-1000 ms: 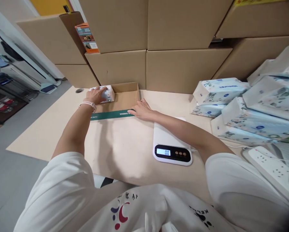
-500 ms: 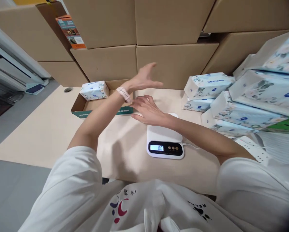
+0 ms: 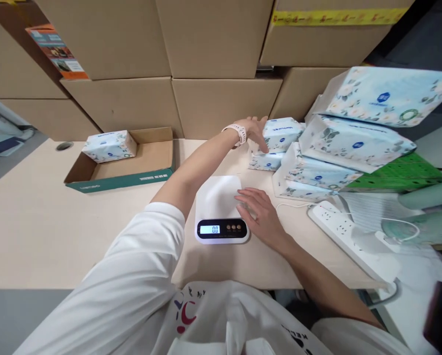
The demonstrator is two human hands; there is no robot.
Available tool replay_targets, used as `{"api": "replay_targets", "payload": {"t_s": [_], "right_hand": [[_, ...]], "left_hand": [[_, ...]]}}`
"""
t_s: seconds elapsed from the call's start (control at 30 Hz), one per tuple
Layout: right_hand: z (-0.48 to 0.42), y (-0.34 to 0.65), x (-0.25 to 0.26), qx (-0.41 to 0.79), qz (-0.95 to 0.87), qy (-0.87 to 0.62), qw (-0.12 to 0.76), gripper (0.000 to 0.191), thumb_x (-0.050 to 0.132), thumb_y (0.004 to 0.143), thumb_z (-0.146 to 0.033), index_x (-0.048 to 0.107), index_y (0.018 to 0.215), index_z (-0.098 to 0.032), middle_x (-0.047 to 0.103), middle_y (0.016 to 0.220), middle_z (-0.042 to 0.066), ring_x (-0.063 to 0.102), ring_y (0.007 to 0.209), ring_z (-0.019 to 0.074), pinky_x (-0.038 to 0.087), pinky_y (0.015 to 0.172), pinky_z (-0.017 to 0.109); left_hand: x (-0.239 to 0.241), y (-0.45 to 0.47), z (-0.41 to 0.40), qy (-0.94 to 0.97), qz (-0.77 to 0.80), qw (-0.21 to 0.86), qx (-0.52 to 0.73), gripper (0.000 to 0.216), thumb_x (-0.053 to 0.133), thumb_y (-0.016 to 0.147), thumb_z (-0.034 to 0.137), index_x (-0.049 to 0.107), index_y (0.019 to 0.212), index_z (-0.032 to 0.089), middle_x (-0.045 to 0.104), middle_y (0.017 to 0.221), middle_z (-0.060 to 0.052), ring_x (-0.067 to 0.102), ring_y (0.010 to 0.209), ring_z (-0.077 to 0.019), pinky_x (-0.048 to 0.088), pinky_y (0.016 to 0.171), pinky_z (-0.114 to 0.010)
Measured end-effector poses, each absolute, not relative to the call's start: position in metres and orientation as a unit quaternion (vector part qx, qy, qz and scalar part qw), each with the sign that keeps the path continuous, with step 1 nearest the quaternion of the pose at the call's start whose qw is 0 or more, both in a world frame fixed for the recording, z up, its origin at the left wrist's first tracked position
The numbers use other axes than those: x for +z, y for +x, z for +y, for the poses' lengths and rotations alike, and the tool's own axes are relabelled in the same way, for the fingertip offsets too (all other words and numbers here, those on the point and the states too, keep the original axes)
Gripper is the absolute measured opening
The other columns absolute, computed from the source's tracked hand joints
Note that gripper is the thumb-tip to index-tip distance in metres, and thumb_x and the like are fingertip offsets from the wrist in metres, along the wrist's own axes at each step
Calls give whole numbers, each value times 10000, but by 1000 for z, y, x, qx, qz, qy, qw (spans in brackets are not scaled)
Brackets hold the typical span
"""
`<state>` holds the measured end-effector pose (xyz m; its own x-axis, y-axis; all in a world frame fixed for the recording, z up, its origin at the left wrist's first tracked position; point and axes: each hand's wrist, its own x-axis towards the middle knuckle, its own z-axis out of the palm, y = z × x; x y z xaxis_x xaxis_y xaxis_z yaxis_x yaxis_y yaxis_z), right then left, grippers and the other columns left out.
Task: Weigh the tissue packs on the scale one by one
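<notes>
Tissue pack [image 3: 283,134], right of the frame's upper centre, lies just rightward of my nearer left hand [image 3: 253,132], spread open; its long axis runs roughly crosswise. My right hand [image 3: 262,215], loosely open, sits lower.

The left hand [image 3: 255,134] has left the tissue pack [image 3: 110,146] in the tray [image 3: 132,180], frame left, for the upper stacked pack [image 3: 284,133] right of centre. The right hand [image 3: 259,213] has withdrawn from the tray to the scale's [image 3: 217,197] right edge.
</notes>
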<state>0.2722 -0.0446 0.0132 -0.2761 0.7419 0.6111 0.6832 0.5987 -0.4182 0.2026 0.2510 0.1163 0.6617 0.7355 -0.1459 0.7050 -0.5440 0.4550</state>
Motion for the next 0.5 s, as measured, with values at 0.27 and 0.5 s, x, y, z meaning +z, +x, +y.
{"api": "replay_targets", "payload": {"t_s": [0.27,0.5], "right_hand": [[-38,281,3,102,-754,-476,440,249,595,1072,-339,786,1196,-239,820,1257,111,714,1256,296,601,1105,540],[-38,293,11,299,-547,-545,561,631,521,1061,-664,528,1599,-333,559,1688,101,606,1508,297,490,1282,583]], "left_hand": [[98,156,214,829,401,319,226,1148,832,607,333,412,1645,76,463,1641,-262,469,1529,-422,380,1298,-545],[103,19,126,798,354,391,292,1118,960,622,432,466,1593,181,469,1679,-185,443,1561,-418,330,1341,-545]]}}
